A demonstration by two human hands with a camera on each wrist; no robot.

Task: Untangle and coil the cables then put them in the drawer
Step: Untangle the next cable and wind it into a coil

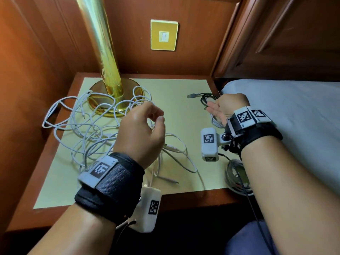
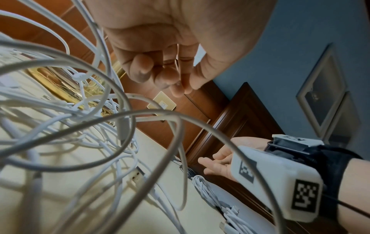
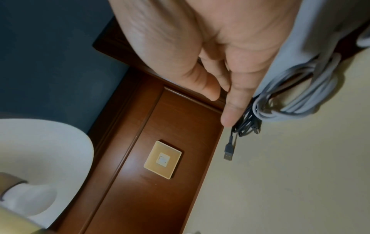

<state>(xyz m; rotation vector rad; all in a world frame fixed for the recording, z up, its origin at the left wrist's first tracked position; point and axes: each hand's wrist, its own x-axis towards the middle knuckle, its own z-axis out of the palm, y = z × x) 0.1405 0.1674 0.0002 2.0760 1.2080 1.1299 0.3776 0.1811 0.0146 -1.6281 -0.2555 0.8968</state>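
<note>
A big tangle of white cables (image 1: pixel 88 129) (image 2: pixel 80 126) sprawls over the left and middle of the nightstand top (image 1: pixel 184 115), partly looped round the lamp base. My left hand (image 1: pixel 147 124) (image 2: pixel 170 76) hovers just above the tangle's right side with its fingers curled and thumb near the fingertips; no cable shows between them. My right hand (image 1: pixel 219 109) (image 3: pixel 220 95) lies with straight fingers at the back right, beside a coiled black cable (image 1: pixel 207 98) (image 3: pixel 246 125) with a USB plug (image 3: pixel 228 154). A coiled white cable (image 3: pixel 300 88) (image 2: pixel 210 194) lies under that hand. No drawer is in view.
A brass lamp (image 1: pixel 110 92) stands at the back left of the nightstand. A light switch (image 1: pixel 164 34) sits on the wooden wall behind. The bed (image 1: pixel 294 107) borders the right side. Another greyish coil (image 1: pixel 232 173) lies at the front right corner under my forearm.
</note>
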